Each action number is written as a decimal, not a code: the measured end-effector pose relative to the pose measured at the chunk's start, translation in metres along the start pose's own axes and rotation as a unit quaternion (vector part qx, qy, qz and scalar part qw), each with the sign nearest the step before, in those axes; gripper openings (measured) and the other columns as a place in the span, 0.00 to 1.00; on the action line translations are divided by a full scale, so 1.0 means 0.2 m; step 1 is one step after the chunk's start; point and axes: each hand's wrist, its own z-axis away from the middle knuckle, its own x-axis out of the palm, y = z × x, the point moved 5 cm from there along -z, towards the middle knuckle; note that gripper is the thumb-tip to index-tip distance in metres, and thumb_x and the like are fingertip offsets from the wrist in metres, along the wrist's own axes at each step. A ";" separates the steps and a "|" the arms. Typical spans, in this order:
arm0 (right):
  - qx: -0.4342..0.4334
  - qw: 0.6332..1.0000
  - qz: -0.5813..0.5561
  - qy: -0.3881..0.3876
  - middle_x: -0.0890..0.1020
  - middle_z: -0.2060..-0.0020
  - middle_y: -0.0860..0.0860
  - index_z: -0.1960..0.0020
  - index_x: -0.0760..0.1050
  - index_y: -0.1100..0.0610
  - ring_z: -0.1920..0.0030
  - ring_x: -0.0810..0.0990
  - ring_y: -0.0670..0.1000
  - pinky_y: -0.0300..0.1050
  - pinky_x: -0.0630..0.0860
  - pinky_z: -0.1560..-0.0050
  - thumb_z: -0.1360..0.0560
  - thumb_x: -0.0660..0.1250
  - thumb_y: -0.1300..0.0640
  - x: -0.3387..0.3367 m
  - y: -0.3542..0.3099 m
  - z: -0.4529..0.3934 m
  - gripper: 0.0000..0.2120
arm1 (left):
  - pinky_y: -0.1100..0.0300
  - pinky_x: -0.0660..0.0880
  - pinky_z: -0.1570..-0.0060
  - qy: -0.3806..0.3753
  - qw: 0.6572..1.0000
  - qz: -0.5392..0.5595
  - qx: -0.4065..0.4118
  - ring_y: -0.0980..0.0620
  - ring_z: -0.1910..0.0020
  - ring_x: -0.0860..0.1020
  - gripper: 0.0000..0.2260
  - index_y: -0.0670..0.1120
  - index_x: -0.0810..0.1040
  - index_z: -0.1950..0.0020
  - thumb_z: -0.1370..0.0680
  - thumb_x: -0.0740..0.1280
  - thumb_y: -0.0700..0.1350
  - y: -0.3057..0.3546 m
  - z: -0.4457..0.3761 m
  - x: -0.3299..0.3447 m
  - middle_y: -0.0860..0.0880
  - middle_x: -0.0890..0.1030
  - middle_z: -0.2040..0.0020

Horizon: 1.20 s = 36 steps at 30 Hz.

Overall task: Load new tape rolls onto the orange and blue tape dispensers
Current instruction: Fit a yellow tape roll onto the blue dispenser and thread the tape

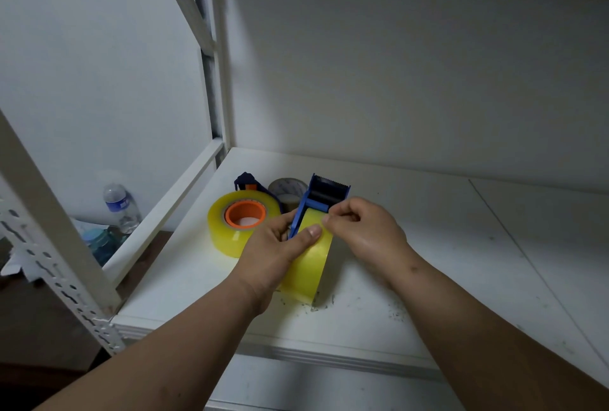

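A blue tape dispenser (324,194) stands on the white shelf (428,245) with a yellow-clear tape roll (311,262) mounted in it. My left hand (280,252) grips the roll and the dispenser's side, thumb pressed on the roll's face. My right hand (362,226) pinches at the tape's surface near the top of the roll. To the left lies a second yellow-clear roll (227,229) seated on an orange hub (245,214), with a dark blue part (245,179) behind it.
A used-up tape core (286,189) sits behind the dispensers near the back wall. White shelf uprights (219,81) rise on the left. A water bottle (120,207) and a blue-green container (99,242) stand on the floor beyond the shelf's left edge.
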 end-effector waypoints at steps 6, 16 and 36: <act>-0.030 0.998 0.050 0.009 0.76 0.64 0.45 0.51 0.79 0.54 0.67 0.72 0.39 0.20 0.64 0.71 0.26 0.69 0.55 0.01 -0.02 -0.02 0.05 | 0.75 0.67 0.72 0.037 0.999 -0.034 -0.008 0.64 0.74 0.72 0.09 0.50 0.79 0.48 0.26 0.73 0.47 -0.01 -0.01 -0.02 0.59 0.72 0.75; -0.070 0.991 0.105 0.043 0.77 0.54 0.50 0.58 0.75 0.53 0.63 0.73 0.43 0.34 0.65 0.67 0.24 0.65 0.58 0.07 0.03 -0.11 0.04 | 0.59 0.80 0.62 -0.004 0.994 -0.043 -0.101 0.52 0.55 0.84 0.27 0.54 0.70 0.37 0.31 0.76 0.57 -0.02 -0.04 -0.02 0.46 0.83 0.48; -0.052 0.998 0.029 0.018 0.74 0.69 0.45 0.58 0.79 0.53 0.68 0.73 0.44 0.39 0.69 0.64 0.29 0.73 0.56 0.09 -0.01 -0.12 0.02 | 0.59 0.80 0.62 0.004 0.998 -0.033 -0.049 0.50 0.54 0.85 0.32 0.53 0.71 0.35 0.36 0.77 0.57 0.00 -0.04 -0.05 0.46 0.85 0.49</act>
